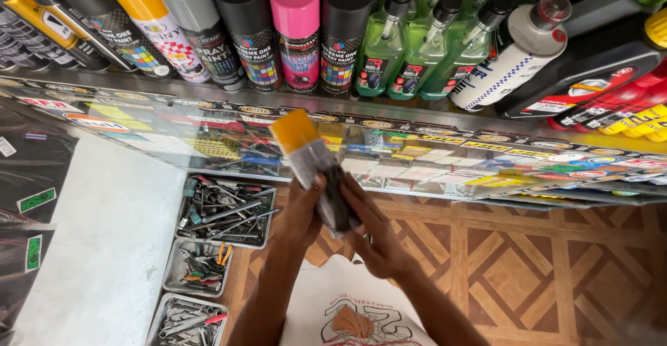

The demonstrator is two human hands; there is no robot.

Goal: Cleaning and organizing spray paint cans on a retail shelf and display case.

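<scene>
**Hands Close on 1 Yellow-Capped Spray Can Below a Packed Shelf**

Left hand [306,210] wraps the lower body of a spray can [313,169] from the left, fingers curled shut on it. The right hand [372,238] presses against the can's other side, fingers extended along it and touching the metal. The can is blurred; it tilts with its smooth yellow cap [293,129] up and to the left, in front of the glass counter front [431,172].

Along the shelf [278,99] above stand at least 7 upright spray cans, cylindrical with glossy plastic caps: 1 pink-capped can [295,30], 1 yellow-capped can [149,19], 1 grey-capped can [198,26], and several black-capped ones. To their right are 3 green liquid bottles [417,47] with dark nozzles, packed shoulder to shoulder, then 1 white bottle [511,58] with a clear cap, leaning. Red and yellow containers [625,110] crowd the far right edge.

Below left, 3 rectangular metal trays [222,210] lie in a column on the floor, each heaped with hand tools; the nearest sits just beside the left forearm. A pale, flat white surface [104,249] borders the trays on their left.

Open room lies to the right, where a wooden floor [542,269] of diamond parquet is bare. The shelf edge is lined with a strip of stickers.
</scene>
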